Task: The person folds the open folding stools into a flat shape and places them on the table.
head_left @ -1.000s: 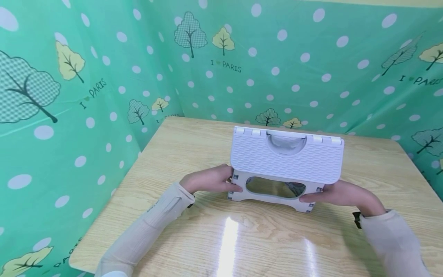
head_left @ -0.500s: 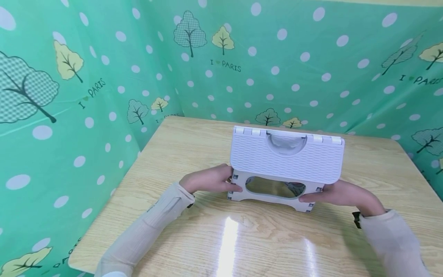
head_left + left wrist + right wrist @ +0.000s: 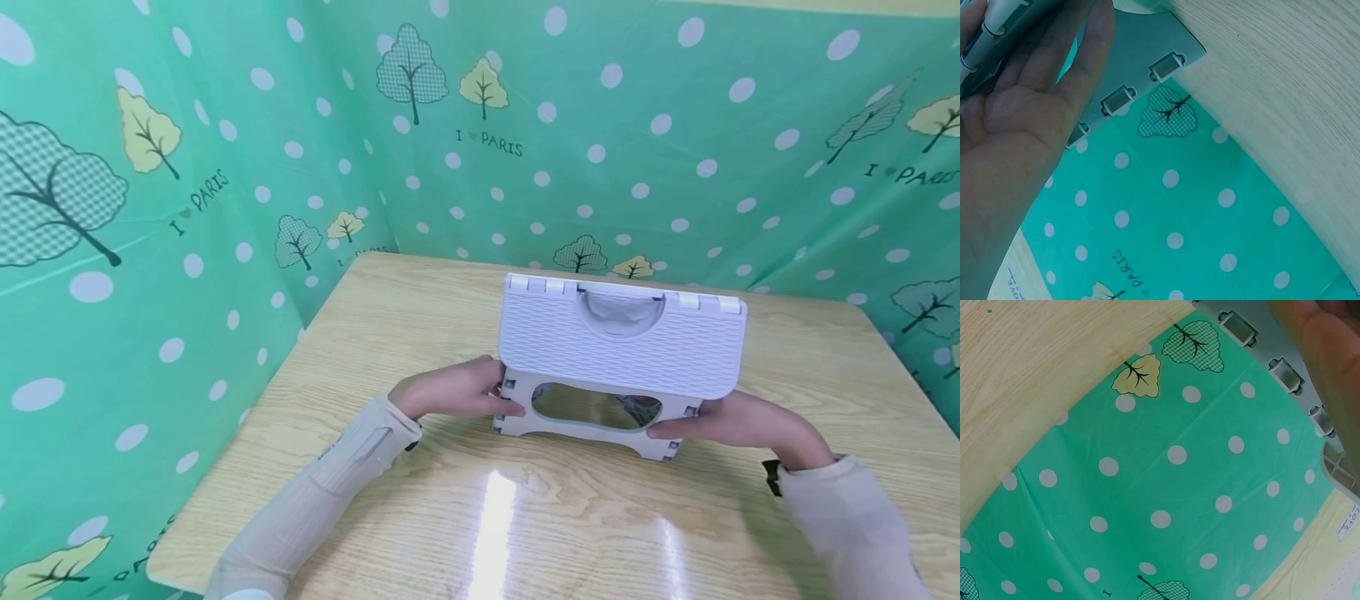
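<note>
I have the pale folding stool [image 3: 618, 342] around the middle of the wooden table [image 3: 405, 312], partly unfolded, with its textured top panel [image 3: 547, 337] sloping down toward the near side. Below it, the near leg panel [image 3: 585, 432] shows a wide rounded opening. The person's left hand [image 3: 461, 388] grips the left end, thumb across that near panel and the other fingers round behind. The right hand [image 3: 738, 418] grips the right end, its thumb also on the near face; I cannot make out its other fingertips. I cannot tell whether all the stool's feet bear on the table. Pale sleeves [image 3: 322, 492] cover both forearms. Beyond the far edge I see a green dotted cloth [image 3: 615, 150] printed with trees, which also hangs along the left side.
</note>
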The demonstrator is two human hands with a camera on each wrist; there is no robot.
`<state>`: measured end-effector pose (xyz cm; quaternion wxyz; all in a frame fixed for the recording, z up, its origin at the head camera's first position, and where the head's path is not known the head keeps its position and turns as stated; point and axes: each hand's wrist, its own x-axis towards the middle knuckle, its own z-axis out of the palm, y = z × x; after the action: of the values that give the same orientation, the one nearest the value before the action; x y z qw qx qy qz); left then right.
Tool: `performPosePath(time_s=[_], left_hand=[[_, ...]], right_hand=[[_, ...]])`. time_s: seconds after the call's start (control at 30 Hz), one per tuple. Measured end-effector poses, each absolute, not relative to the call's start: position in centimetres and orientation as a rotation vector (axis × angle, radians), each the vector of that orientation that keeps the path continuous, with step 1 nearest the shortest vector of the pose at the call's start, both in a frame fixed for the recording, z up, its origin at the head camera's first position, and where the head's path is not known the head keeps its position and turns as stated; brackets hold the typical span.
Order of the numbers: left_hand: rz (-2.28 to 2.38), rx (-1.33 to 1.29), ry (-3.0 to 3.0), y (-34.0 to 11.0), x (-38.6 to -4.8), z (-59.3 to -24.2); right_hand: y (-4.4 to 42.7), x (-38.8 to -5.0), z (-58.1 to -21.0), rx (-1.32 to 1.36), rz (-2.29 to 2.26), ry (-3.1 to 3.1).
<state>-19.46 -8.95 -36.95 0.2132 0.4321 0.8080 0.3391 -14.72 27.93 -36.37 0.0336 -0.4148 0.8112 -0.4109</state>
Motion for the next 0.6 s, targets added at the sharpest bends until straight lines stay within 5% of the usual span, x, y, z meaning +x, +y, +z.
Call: performPosePath(time_s=[0.6], left_hand=[[0.958,1.188,2.231,-8.96,-19.51,-37.03]], right_hand=[[28.05,-14.80,-36.42,-1.238,-1.250,2.495]])
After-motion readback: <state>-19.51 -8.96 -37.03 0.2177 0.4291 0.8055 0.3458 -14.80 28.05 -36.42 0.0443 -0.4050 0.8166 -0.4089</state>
